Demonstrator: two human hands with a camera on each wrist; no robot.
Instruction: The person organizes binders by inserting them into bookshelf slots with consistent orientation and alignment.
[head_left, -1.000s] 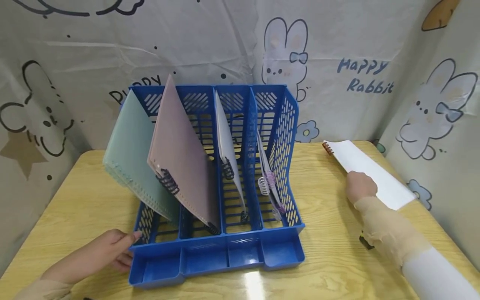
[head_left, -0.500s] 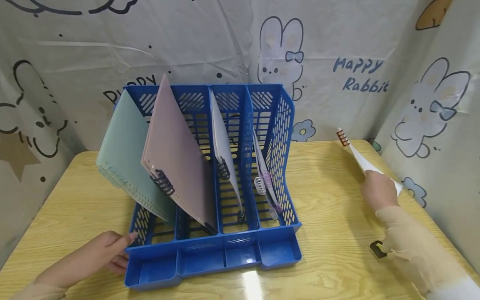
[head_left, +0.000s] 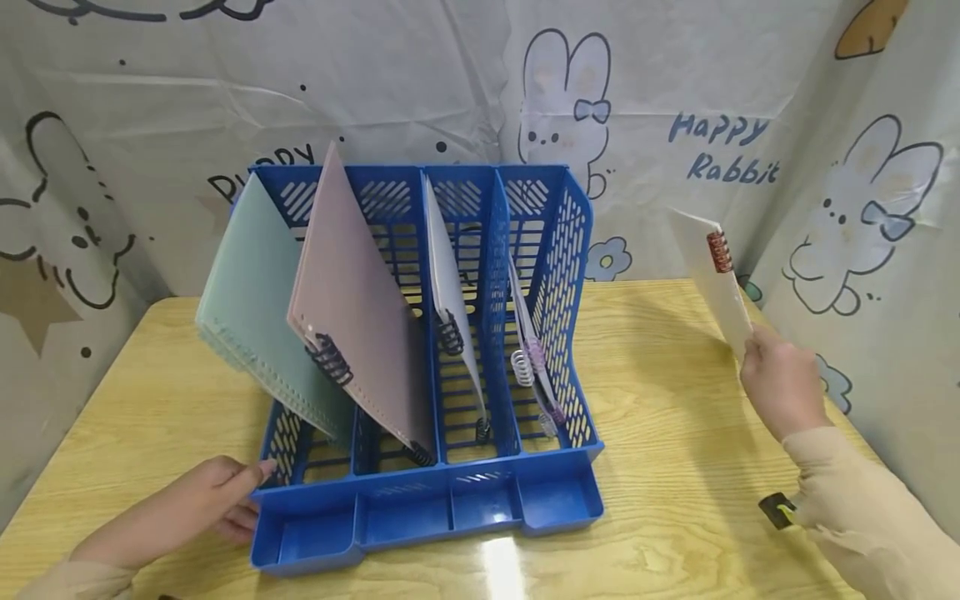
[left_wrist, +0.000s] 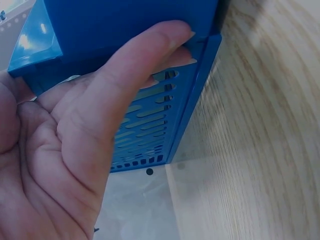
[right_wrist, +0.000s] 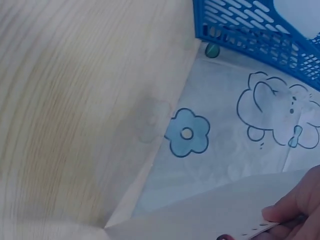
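Observation:
My left hand (head_left: 213,496) rests against the near left corner of a blue desktop file rack (head_left: 427,479). In the left wrist view its fairly straight fingers (left_wrist: 125,65) touch the perforated side wall. At the right, my right hand (head_left: 787,383) pinches a white spiral notebook (head_left: 712,275) with a red coil, raised on edge above the table. The right wrist view shows the thumb near the punched holes of the notebook's edge. Inside the rack stand a green notebook (head_left: 258,308), a pink notebook (head_left: 360,325), a white notebook (head_left: 450,283) and smaller coil-bound ones (head_left: 534,342).
The wooden table (head_left: 652,467) reaches back to a curtain (head_left: 420,75) printed with rabbits. A small black and yellow-green object (head_left: 777,510) lies beside my right sleeve. Shallow trays (head_left: 558,500) run along the rack's front.
My right hand has lifted the white notebook off the table and turned it up on edge, its coil swinging round to face me. The left hand has stayed at the rack's corner.

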